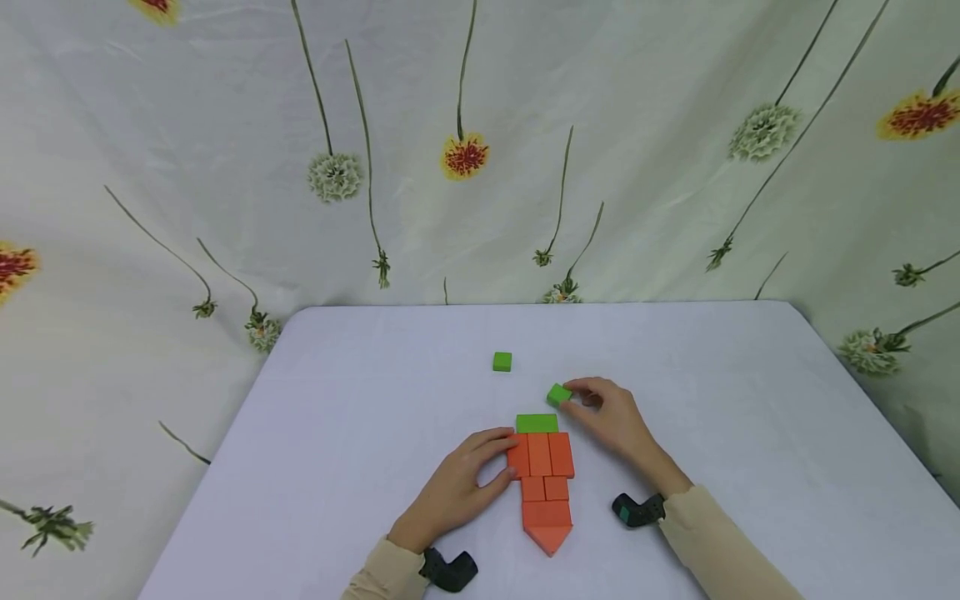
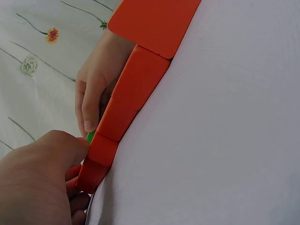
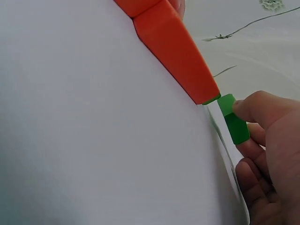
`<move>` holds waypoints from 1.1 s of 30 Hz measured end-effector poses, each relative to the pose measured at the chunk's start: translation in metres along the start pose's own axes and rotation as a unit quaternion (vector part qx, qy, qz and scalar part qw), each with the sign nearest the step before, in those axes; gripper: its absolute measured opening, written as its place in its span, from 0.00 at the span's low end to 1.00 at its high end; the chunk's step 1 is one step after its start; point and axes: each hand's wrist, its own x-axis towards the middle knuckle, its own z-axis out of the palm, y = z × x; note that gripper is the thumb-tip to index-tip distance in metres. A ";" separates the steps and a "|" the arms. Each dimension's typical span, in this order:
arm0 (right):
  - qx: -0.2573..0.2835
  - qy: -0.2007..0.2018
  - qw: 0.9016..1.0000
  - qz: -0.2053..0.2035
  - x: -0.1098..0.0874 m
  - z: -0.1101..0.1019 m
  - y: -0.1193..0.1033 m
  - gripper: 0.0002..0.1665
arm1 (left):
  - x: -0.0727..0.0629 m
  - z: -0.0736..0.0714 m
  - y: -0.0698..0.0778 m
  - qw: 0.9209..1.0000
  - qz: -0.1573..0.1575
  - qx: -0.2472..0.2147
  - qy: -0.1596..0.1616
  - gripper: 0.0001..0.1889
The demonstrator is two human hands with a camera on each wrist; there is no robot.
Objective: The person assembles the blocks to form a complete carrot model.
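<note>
Orange blocks form a figure on the white table, with rectangular blocks point(image 1: 538, 454) at its far end and an orange triangular block point(image 1: 548, 537) pointing toward me. A flat green block point(image 1: 537, 423) lies against the far end. My left hand point(image 1: 459, 483) holds the left orange block point(image 1: 518, 456) between thumb and fingers; the left wrist view shows them at the edge of the orange row point(image 2: 123, 101). My right hand point(image 1: 611, 417) pinches a small green cube point(image 3: 233, 119) between thumb and fingers, beyond and right of the flat green block.
Another green cube point(image 1: 502, 362) lies alone farther back on the white table point(image 1: 360, 375). A flower-patterned cloth point(image 1: 637, 108) hangs behind the table's back edge. Black wrist devices point(image 1: 450, 572) are worn on both arms.
</note>
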 end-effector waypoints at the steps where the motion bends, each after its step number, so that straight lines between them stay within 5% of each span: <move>1: -0.003 -0.001 1.000 -0.005 -0.001 0.000 0.000 0.19 | 0.000 0.000 0.000 1.000 0.000 0.000 0.001 0.23; 22: -0.029 -0.002 0.994 -0.106 -0.028 -0.006 0.004 0.24 | -0.001 0.000 0.000 1.000 0.000 -0.003 0.002 0.23; 29: 0.003 -0.082 0.988 -0.132 -0.049 -0.016 0.003 0.27 | 0.001 0.001 -0.002 1.000 0.001 -0.011 0.001 0.24; 33: -0.023 -0.122 0.984 -0.129 -0.055 -0.018 0.002 0.29 | 0.003 0.000 -0.006 0.999 0.000 -0.035 0.001 0.24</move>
